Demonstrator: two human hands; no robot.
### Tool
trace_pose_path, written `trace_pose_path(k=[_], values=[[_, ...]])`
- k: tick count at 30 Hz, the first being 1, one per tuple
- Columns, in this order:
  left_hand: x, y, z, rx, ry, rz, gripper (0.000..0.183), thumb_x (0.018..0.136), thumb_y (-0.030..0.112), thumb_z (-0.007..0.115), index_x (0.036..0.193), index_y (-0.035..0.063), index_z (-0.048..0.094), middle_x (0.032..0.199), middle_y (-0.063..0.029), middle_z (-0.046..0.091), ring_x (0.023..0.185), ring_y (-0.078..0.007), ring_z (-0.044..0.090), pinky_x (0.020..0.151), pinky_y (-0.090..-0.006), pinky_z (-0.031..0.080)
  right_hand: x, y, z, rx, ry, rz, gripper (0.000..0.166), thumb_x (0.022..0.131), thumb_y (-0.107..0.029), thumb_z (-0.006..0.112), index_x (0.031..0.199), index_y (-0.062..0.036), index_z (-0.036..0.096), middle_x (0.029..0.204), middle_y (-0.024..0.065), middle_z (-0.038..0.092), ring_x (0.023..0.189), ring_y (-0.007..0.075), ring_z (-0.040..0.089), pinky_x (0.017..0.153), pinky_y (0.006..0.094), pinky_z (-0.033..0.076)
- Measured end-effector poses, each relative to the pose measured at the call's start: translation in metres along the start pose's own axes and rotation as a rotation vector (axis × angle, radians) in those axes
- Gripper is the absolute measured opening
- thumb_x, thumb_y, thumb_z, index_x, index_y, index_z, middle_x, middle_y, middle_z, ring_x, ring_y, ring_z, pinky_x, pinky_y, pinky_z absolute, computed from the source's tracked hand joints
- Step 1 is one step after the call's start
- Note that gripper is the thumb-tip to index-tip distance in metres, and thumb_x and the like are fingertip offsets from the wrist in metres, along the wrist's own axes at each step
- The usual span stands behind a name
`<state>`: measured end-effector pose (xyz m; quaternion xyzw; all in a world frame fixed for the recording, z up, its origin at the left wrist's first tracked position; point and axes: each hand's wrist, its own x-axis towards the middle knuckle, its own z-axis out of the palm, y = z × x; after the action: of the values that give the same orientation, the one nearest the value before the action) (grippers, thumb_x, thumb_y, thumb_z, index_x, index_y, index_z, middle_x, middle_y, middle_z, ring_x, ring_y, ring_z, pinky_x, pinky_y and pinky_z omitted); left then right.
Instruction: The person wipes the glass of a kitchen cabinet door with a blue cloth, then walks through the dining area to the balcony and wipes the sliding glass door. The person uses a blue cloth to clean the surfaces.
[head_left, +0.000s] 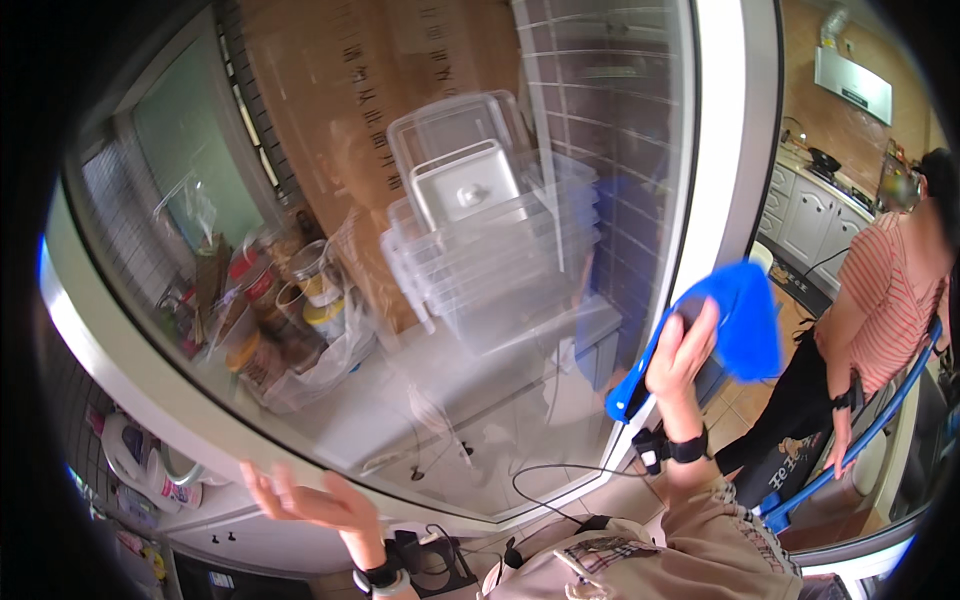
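Note:
A framed glass pane (480, 390) stands before me, with faint reflections across it. My right hand (682, 352) is closed around a blue cloth-like piece (746, 322) with a narrow edge strip, close to the pane's white right-hand frame (724, 150). At the lower left, my left hand (311, 499) has its fingers apart and blurred, in front of the pale lower frame (172, 409); nothing is in it. I cannot tell whether it touches the frame.
Behind the glass are stacked clear plastic bins (487, 277), a large cardboard box (315, 75) and a plastic bag of jars (322, 367). Another person (885, 300) stands at the right near a blue pole (870, 442). A dark cable (555, 466) hangs by my wrist. Bottles stand at lower left.

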<state>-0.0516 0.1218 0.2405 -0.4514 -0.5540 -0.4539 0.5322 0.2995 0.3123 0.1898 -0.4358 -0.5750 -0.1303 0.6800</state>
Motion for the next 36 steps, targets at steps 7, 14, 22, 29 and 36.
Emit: trace_pose_path(k=[7,14,22,29,36], values=[[-0.037,0.097,0.046,-0.214,-0.38,0.42,0.029,0.076,0.003,0.062,0.105,0.0102,0.065,0.132,-0.0182,0.057,0.118,-0.0319,0.049,0.097,-0.045,0.033,0.125,0.003,-0.008,-0.239,0.057,-0.181,0.062,0.091,-0.035,0.061,0.138,0.0008,0.041,0.133,0.0277,0.046,0.126,0.0446,0.039,0.106,0.0552,0.021],[-0.053,0.163,0.075,-0.437,-0.391,0.458,0.028,0.074,0.004,0.065,0.1,0.0158,0.067,0.124,-0.0123,0.063,0.112,-0.0254,0.053,0.09,-0.038,0.037,-0.037,0.071,0.002,-0.327,-0.069,0.085,0.06,0.087,-0.038,0.064,0.12,0.0078,0.046,0.103,0.0283,0.048,0.097,0.0438,0.049,0.085,0.0514,0.037],[-0.058,0.189,0.099,-0.615,-0.426,0.606,0.029,0.072,0.01,0.065,0.097,0.0238,0.069,0.122,-0.0028,0.065,0.108,-0.0162,0.055,0.088,-0.0315,0.036,0.07,0.03,-0.005,-0.287,-0.111,-0.117,0.047,0.087,-0.033,0.069,0.12,-0.0026,0.054,0.093,0.0196,0.049,0.09,0.038,0.048,0.081,0.0465,0.038],[-0.07,0.202,0.108,-0.835,-0.513,0.694,0.031,0.075,0.017,0.066,0.105,0.0218,0.068,0.13,-0.0016,0.061,0.111,-0.0124,0.054,0.087,-0.0308,0.036,0.238,-0.029,-0.017,-0.233,0.103,-0.4,0.06,0.089,-0.031,0.062,0.14,-0.0089,0.04,0.128,0.0218,0.046,0.12,0.0414,0.041,0.1,0.0552,0.028],[-0.088,0.205,0.11,-1.032,-0.571,0.687,0.028,0.083,0.017,0.064,0.111,0.0187,0.066,0.129,0.0012,0.059,0.118,-0.0116,0.051,0.092,-0.0274,0.038,0.209,-0.022,-0.02,-0.326,0.117,-0.357,0.062,0.089,-0.032,0.062,0.138,-0.0022,0.039,0.128,0.0256,0.045,0.12,0.0458,0.039,0.103,0.0543,0.027]])
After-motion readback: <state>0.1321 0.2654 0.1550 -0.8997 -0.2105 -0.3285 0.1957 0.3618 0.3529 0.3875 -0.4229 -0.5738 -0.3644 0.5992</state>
